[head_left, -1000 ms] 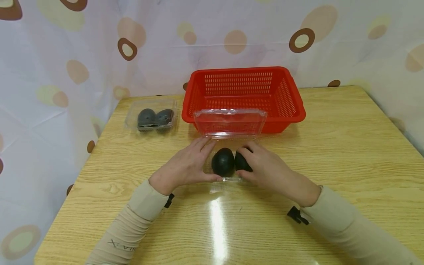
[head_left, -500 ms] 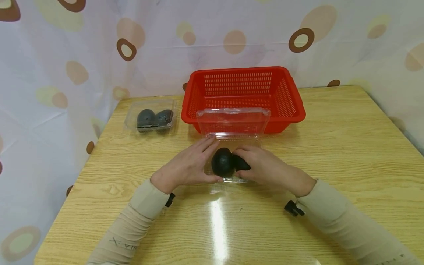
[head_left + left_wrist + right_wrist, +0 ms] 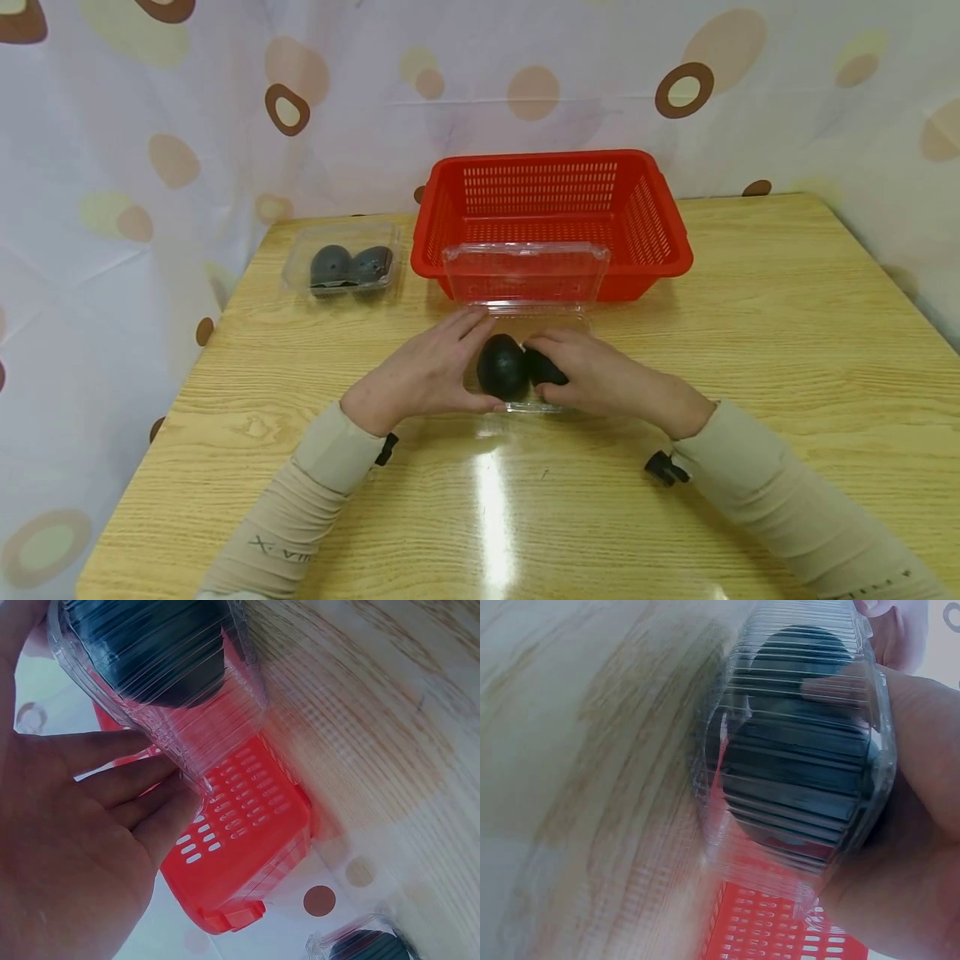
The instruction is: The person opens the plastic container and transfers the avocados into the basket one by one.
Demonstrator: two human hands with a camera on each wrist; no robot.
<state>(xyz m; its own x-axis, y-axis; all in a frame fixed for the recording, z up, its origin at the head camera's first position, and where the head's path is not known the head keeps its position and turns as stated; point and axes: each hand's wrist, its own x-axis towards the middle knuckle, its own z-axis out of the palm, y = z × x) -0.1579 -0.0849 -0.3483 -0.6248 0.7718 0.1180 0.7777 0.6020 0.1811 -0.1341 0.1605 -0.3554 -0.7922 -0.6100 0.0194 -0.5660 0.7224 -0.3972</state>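
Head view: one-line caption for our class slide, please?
Right hand grips a dark round item in an open clear box; left hand touches the box's rim.

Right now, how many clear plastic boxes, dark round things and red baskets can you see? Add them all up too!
Clear plastic boxes: 2
Dark round things: 4, two in each box
Red basket: 1
Total: 7

The basket (image 3: 652, 268) stands behind the near container (image 3: 528, 407) with two fruits (image 3: 503, 367), right of the far container (image 3: 360, 231).
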